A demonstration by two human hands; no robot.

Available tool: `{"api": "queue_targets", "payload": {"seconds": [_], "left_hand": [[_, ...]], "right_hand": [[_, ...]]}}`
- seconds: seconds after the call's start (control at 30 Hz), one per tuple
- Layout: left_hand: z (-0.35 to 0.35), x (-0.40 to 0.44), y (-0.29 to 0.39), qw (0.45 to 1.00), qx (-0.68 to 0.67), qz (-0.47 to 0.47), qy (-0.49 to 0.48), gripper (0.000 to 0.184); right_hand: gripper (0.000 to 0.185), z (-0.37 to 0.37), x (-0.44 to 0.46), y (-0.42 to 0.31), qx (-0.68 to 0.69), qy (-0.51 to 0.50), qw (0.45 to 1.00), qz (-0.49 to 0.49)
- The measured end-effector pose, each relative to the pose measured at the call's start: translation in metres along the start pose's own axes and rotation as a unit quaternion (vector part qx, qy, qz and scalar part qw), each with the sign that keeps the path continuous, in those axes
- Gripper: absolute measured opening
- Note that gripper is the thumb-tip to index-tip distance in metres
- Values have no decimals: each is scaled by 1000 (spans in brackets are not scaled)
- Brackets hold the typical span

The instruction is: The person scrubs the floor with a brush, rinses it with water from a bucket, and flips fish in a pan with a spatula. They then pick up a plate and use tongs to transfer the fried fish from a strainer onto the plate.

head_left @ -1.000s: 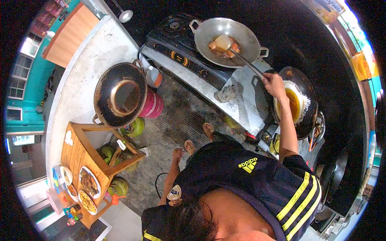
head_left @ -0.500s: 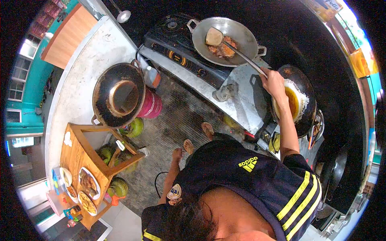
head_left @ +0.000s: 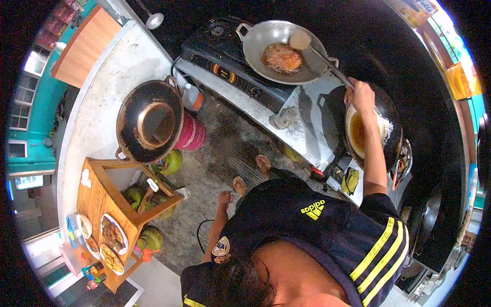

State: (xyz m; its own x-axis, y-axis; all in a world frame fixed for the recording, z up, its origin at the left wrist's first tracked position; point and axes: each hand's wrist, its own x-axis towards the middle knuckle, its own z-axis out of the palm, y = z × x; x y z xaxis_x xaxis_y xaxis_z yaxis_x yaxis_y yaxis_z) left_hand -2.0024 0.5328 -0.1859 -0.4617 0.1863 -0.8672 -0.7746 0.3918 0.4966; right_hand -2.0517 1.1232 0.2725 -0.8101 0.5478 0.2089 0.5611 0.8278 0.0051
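Note:
My right hand (head_left: pixel 362 97) is wrapped round the long handle of a spatula (head_left: pixel 300 41), whose flat blade is at the right inner side of a silver wok (head_left: pixel 250 48). Reddish-brown food (head_left: pixel 282 58) lies in bubbling oil at the bottom of that wok, on a black gas stove (head_left: pixel 225 74). Below my right forearm, a dark wok (head_left: pixel 391 110) holds yellow-brown oil with a whitish crust at its rim. My left hand (head_left: pixel 225 198) hangs low beside my body over the floor, its fingers small and loosely curled, with no object visible in it.
A dark wok (head_left: pixel 128 123) with brown liquid stands on the left counter (head_left: pixel 82 128). Below it are a pink bucket (head_left: pixel 192 133) and green gas cylinders (head_left: pixel 166 162). A wooden stool (head_left: pixel 97 189) bears plates of food. A grey cloth (head_left: pixel 283 118) lies at the stove counter's edge.
My right hand has moved slightly right. The spatula's blade has gone from over the food to the left, then across to the wok's right side. My left hand hangs as before.

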Motion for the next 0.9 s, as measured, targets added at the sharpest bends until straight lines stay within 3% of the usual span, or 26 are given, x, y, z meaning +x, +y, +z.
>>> {"api": "queue_targets", "payload": {"seconds": [0.07, 0.13, 0.2, 0.3, 0.4, 0.5, 0.57, 0.63, 0.7, 0.8, 0.9], "left_hand": [[-18, 24, -26, 986, -106, 53, -120, 35], [-15, 27, -27, 983, -123, 46, -125, 36], [1, 5, 5, 999, -49, -20, -14, 36], [9, -5, 22, 999, -43, -27, -20, 34], [-4, 40, -5, 995, -58, -33, -70, 33], [1, 38, 1, 999, -17, -13, -24, 32], [-11, 41, 7, 991, -66, -40, -112, 32], [-11, 42, 12, 991, -72, -40, -101, 32], [4, 22, 21, 999, -34, -14, 7, 33], [15, -24, 57, 997, 72, 5, 37, 36], [13, 0, 42, 993, 111, -40, 32, 35]], "right_hand": [[28, -3, 4, 14, -37, -1, 999, -18], [26, -22, -2, 10, -25, -10, 999, -25], [26, -26, -4, 18, -47, -26, 998, -32], [26, -27, -14, 19, -59, -27, 997, -35], [26, -26, -21, 22, -56, -20, 997, -52], [25, -35, -31, 19, -60, -33, 996, -60], [25, -46, -37, 22, -74, -49, 994, -63], [24, -51, -42, 24, -79, -28, 994, -72], [24, -48, -43, 28, -65, 4, 994, -89], [25, -52, -41, 14, -58, -6, 996, -61], [27, -40, -40, 19, -64, 3, 995, -78]]}}
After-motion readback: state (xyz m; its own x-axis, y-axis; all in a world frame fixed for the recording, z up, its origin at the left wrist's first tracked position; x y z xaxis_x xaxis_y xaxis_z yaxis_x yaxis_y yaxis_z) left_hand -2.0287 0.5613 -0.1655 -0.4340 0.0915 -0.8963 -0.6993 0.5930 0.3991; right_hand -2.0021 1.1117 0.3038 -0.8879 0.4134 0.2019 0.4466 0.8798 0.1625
